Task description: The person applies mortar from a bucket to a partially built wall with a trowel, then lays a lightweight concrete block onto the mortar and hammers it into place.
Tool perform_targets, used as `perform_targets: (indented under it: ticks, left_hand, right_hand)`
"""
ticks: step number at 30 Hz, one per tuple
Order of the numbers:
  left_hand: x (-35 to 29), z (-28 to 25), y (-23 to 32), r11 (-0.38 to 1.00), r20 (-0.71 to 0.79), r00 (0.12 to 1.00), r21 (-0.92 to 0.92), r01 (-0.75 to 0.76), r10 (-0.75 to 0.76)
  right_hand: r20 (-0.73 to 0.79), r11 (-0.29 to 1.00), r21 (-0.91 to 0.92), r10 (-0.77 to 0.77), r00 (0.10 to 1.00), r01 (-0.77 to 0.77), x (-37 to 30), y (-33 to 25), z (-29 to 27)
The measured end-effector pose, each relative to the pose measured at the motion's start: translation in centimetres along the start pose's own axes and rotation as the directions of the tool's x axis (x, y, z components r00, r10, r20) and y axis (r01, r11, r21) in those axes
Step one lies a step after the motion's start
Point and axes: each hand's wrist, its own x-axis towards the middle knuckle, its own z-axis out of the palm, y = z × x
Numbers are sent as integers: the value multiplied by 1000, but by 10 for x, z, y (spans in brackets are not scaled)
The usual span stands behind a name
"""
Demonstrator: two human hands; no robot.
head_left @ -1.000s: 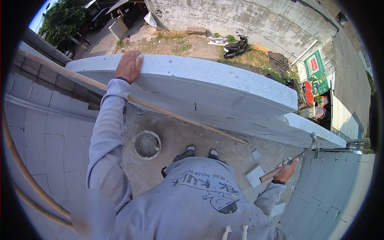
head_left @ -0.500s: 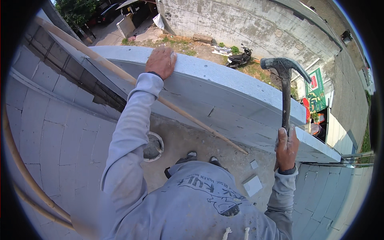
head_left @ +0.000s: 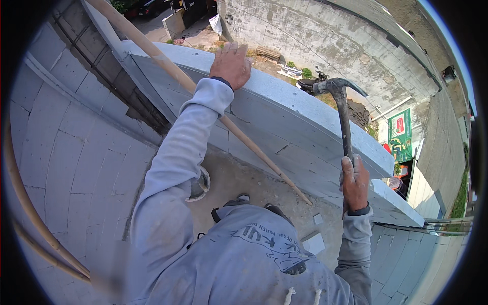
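My left hand [head_left: 230,67] rests on the top edge of a pale grey lightweight block wall [head_left: 300,109], fingers stretched over it. In my right hand [head_left: 355,182] is a claw hammer [head_left: 343,114], gripped by its dark handle with the head up. The hammer head appears above the wall top, apart from the left hand; whether it touches the block cannot be seen. A thin string line runs along the wall's upper edge. Past the right end of the upper blocks, a lower course [head_left: 396,203] shows as a step.
A long wooden pole [head_left: 254,150] leans across the wall near my left arm. A bucket [head_left: 199,185] stands on the concrete floor, partly behind my sleeve. Block offcuts [head_left: 313,243] lie near my feet. Beyond the wall are a motorcycle [head_left: 311,81] and a weathered wall [head_left: 325,38].
The view has turned a little, shifting the scene. My left hand's fingers are more stretched out over the block top. The hammer stays raised in my right hand, its head slightly further left.
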Motion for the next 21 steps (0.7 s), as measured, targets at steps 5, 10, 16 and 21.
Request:
perform_targets:
  ticks: [5,10,16,21]
  left_hand:
    - [35,-70,-25,910,443,816,348,225,-371]
    - [26,-69,-34,870,534,728,462,174,-429]
    - [30,-70,-41,876,512,740,432,216,-436]
    - [34,-74,-30,886,487,764,400,236,-423]
  right_hand:
    - [140,960,-49,-268,953,277,36,-51,28]
    - [110,928,83,-372,922,364,65,-119,51]
    - [-136,844,169,-492,860,509,83,-164,69]
    - [293,813,-282,-432,853,509,95,-111,128]
